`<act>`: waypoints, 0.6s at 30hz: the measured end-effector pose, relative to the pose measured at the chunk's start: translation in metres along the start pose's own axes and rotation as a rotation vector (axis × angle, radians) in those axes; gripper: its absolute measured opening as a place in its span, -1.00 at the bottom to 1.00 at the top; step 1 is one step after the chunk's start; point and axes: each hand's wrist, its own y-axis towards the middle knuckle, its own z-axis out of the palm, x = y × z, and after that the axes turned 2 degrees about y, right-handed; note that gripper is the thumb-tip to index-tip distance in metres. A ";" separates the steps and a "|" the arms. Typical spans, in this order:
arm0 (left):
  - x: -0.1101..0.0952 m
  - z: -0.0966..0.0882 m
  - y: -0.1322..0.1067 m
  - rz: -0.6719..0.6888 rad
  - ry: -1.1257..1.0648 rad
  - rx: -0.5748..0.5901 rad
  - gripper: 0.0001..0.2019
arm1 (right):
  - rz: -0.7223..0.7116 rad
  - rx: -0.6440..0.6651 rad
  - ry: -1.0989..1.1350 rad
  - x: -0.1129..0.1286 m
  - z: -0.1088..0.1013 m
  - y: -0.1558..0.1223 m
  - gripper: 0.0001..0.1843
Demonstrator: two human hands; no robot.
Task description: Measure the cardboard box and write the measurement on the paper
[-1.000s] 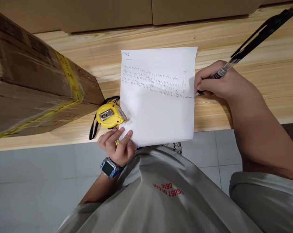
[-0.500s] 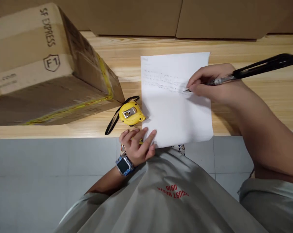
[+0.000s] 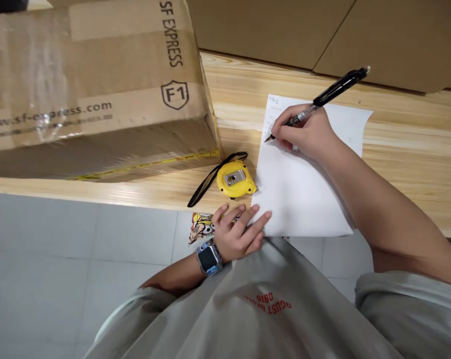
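Grey floor tiles (image 3: pixel 128 234) below, flat cardboard panels (image 3: pixel 270 35) along back of pale pine bench (image 3: pixel 408 199), grain clearly visible. Big SF Express carton (image 3: pixel 98 85) on bench at L, close to front edge, w/ clear & yellow tape on it. Yellow tape measure (image 3: pixel 235 178) lies in front of carton, just beside white paper sheet (image 3: pixel 304 199), black strap (image 3: pixel 206 179) trailing toward bench edge. Sheet sits on bench, near end reaching past front edge, small handwriting at top partly hidden by R hand (image 3: pixel 304 132). R fingers closed round black pen (image 3: pixel 338 87), tip on paper near top L. L hand (image 3: pixel 238 234) open, fingers (image 3: pixel 257 219) spread, tips on sheet's near L corner. Smartwatch (image 3: pixel 208 258) on L wrist. Cartoon-print packet (image 3: pixel 201 227) just past bench edge by L hand; can't tell what it rests on.
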 end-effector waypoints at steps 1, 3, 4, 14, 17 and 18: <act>0.001 0.000 0.000 0.006 -0.008 0.008 -0.64 | 0.007 -0.006 -0.008 0.000 0.000 -0.001 -0.83; 0.005 0.000 -0.002 0.022 -0.027 0.025 -0.64 | 0.025 -0.012 -0.025 0.001 0.001 -0.002 -0.83; 0.007 -0.001 -0.004 0.035 -0.037 0.036 -0.65 | 0.034 -0.012 -0.033 0.002 0.001 -0.002 -0.83; 0.051 -0.010 -0.077 0.153 -0.321 0.406 -0.79 | 0.064 0.006 -0.049 0.002 0.000 0.000 -0.83; 0.069 -0.005 -0.101 -0.016 -0.263 0.687 -0.78 | 0.057 -0.008 -0.010 0.001 0.000 0.000 -0.82; 0.075 -0.003 -0.107 -0.103 -0.218 0.778 -0.73 | 0.046 -0.022 0.012 0.001 0.000 0.000 -0.82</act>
